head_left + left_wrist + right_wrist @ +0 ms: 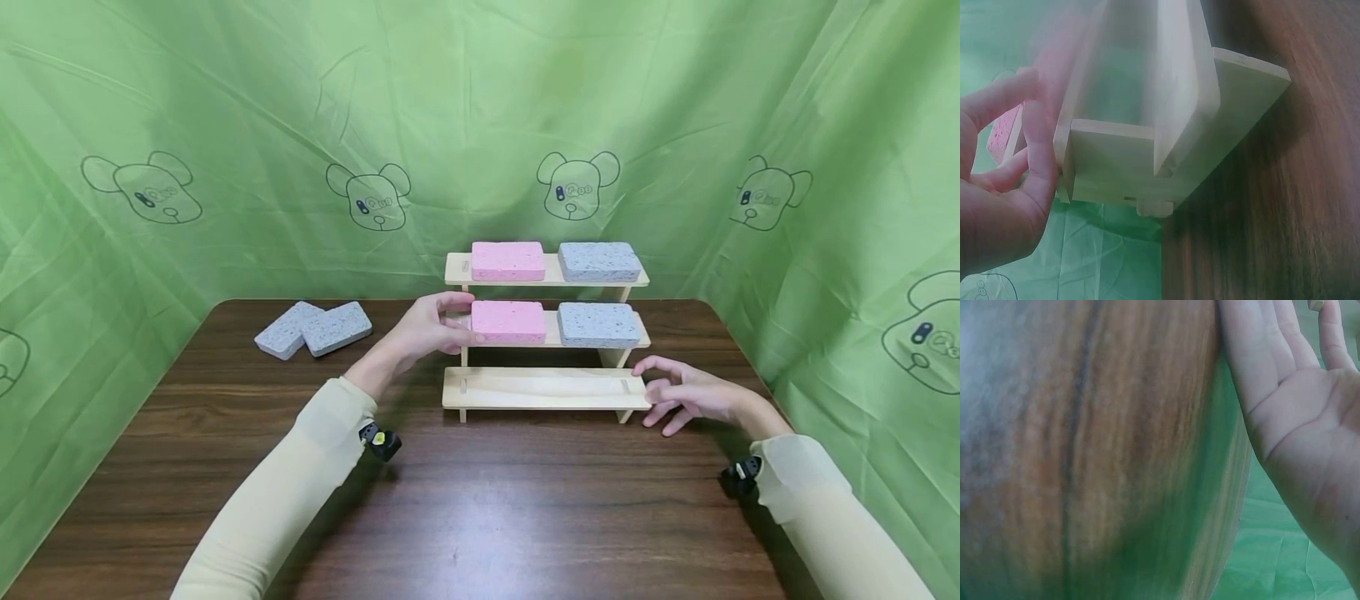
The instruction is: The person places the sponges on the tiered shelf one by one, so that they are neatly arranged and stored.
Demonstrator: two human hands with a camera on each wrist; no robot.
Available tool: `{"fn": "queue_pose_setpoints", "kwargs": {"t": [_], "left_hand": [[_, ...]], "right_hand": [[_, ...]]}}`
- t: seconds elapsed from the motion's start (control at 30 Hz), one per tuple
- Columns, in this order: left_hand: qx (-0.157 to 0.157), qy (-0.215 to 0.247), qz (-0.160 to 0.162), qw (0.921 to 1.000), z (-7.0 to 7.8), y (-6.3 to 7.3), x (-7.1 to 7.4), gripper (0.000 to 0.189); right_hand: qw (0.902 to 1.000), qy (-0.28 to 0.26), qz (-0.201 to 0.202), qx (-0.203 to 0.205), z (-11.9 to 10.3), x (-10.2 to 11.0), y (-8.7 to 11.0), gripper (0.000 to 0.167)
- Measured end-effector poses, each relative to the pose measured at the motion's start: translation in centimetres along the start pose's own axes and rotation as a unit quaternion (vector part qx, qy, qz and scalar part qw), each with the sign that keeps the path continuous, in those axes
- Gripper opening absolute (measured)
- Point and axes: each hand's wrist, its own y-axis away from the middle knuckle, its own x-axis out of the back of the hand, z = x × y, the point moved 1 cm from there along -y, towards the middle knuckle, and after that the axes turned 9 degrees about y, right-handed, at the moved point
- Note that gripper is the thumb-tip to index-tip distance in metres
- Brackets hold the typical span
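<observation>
A three-tier wooden stand (543, 387) carries pink and blue-grey speckled sponges on its upper two tiers; the lowest tier is bare. My left hand (437, 323) pinches the left end of the pink sponge (508, 322) on the middle tier, thumb along its front. A blue-grey sponge (597, 325) lies to the right of it. In the left wrist view, the left hand (1007, 169) curls beside the stand's end panel (1113, 159). My right hand (693, 396) is at the right end of the lowest tier, fingers loosely spread, fingertips right at its edge.
On the top tier lie another pink sponge (507, 262) and a blue-grey sponge (598, 262). Two more blue-grey sponges (337, 328) overlap on the dark wooden table (465, 517) at the left. A green curtain (465, 100) with printed bear heads hangs behind and along both sides.
</observation>
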Motion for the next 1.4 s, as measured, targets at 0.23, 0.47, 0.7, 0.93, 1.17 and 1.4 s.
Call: {"fn": "queue_pose_setpoints", "kwargs": {"t": [0.23, 0.47, 0.7, 0.93, 1.17, 1.4], "left_hand": [[-0.001, 0.002, 0.002, 1.0, -0.2, 0.0, 0.0, 0.079], [-0.006, -0.022, 0.005, 0.9997, 0.1, 0.0, -0.4, 0.076], [-0.009, -0.038, 0.004, 0.9992, 0.2, 0.0, -0.4, 0.074], [-0.006, -0.037, 0.002, 0.9993, 0.1, -0.1, -0.3, 0.075], [-0.005, -0.016, 0.002, 0.9999, 0.1, 0.1, -0.2, 0.079], [-0.032, 0.002, -0.012, 0.9994, 0.2, 0.9, 0.7, 0.075]], "right_hand": [[1.0, 0.001, 0.0, -0.002, -0.1, 0.0, 0.0, 0.038], [1.0, 0.0, 0.0, -0.001, 0.0, 0.1, -0.1, 0.038], [1.0, -0.007, -0.003, -0.001, 0.0, 0.1, -0.1, 0.039], [0.9999, -0.01, -0.004, -0.002, -0.1, 0.1, 0.0, 0.038], [1.0, -0.007, 0.0, -0.006, 0.1, 0.2, -0.1, 0.038], [0.9999, -0.006, 0.004, -0.012, 0.0, 0.1, 0.0, 0.038]]}}
